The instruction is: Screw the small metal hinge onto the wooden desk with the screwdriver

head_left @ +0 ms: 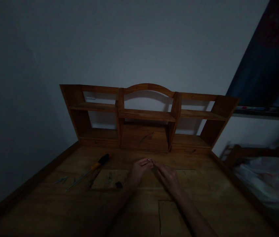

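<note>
At lower centre, a small object (pixel 150 160) is between left hand (pixel 137 171) and right hand (pixel 168 176), with a screwdriver (pixel 95 166) lower left on the desk (pixel 218 181) and a shelf unit (pixel 146 114) behind.

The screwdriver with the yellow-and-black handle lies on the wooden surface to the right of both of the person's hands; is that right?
Not quite: the side is wrong. The head view shows the screwdriver, with its yellow-and-black handle, lying on the wooden surface to the left of both the left hand and the right hand.
</note>
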`<state>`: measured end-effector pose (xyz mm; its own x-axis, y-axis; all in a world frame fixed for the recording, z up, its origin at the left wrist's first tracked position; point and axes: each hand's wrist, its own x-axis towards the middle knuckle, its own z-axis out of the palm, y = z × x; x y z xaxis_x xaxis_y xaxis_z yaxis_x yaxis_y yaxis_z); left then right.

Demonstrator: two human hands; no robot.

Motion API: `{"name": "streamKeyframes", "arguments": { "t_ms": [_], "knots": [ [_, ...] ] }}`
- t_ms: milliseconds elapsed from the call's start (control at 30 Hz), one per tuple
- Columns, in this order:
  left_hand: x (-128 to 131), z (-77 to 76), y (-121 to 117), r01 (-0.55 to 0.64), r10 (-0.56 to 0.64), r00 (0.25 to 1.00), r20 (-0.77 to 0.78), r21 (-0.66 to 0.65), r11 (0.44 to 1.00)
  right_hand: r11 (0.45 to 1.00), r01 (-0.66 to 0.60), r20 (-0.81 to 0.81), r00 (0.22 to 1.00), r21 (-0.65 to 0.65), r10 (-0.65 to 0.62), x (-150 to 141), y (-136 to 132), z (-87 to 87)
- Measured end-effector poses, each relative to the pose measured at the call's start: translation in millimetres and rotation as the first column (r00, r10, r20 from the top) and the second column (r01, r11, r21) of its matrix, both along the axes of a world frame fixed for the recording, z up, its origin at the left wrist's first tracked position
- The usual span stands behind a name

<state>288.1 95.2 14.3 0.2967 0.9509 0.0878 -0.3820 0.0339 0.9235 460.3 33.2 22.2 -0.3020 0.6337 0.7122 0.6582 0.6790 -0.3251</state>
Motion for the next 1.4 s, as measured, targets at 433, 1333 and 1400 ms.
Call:
{"name": "streamKeyframes", "arguments": {
  "t_ms": [433, 1333, 1400],
  "knots": [
    [-2, 2.7, -5, 0.092, -0.091, 0.993, 0.074, -0.005, 0.996, 0.983, 0.028, 0.138, 0.989, 0.179, -0.053, -2, -1, 6.5],
    [1, -1.9, -1, 0.082, -0.078, 0.995, -0.060, 0.074, 0.994, 0.853, -0.264, -0.776, 0.589, -0.451, -0.228, 1, 25, -12.9],
    [1, -1.1, -2, 0.058, -0.045, 0.992, -0.118, 0.109, 0.992, 0.805, -0.324, -0.792, 0.549, -0.497, -0.267, 5, 28, -15.7]
  ]
}}
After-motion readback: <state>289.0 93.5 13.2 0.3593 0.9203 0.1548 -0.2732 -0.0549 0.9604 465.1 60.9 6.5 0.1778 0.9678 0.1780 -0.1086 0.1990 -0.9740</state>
